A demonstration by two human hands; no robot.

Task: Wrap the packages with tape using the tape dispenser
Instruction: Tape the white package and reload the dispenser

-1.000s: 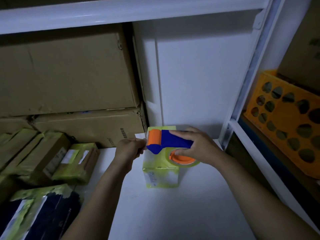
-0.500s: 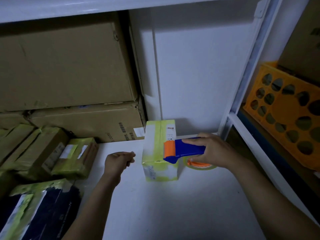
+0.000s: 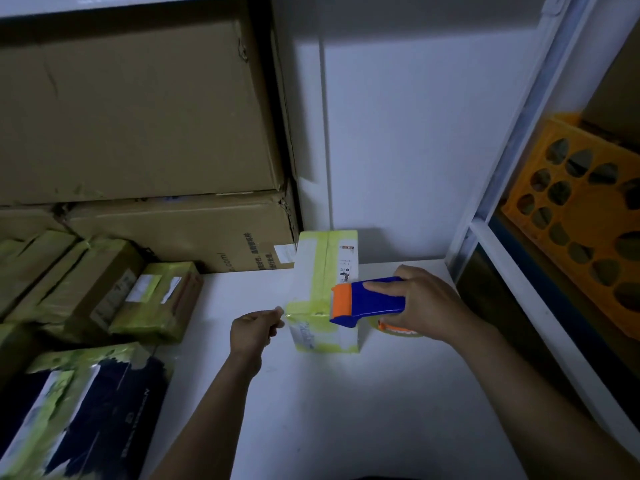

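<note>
Head view. The package (image 3: pixel 320 268) stands upright on the white shelf (image 3: pixel 346 410), near the back wall. The right hand (image 3: pixel 427 303) grips the tape dispenser (image 3: pixel 372 301), whose orange mouth is against the package's upper face. The left hand (image 3: pixel 252 332) is curled beside the package's left corner; whether it pinches tape cannot be told. Assessment: a small carton, probably light and likely to slide, with a slick taped skin. Brace it at the edges.

The small package (image 3: pixel 341 337), banded in yellow-green tape (image 3: pixel 317 289), stands upright on the white shelf (image 3: pixel 346 410). The blue, orange-nosed tape dispenser (image 3: pixel 370 301) presses against its upper right side.
</note>
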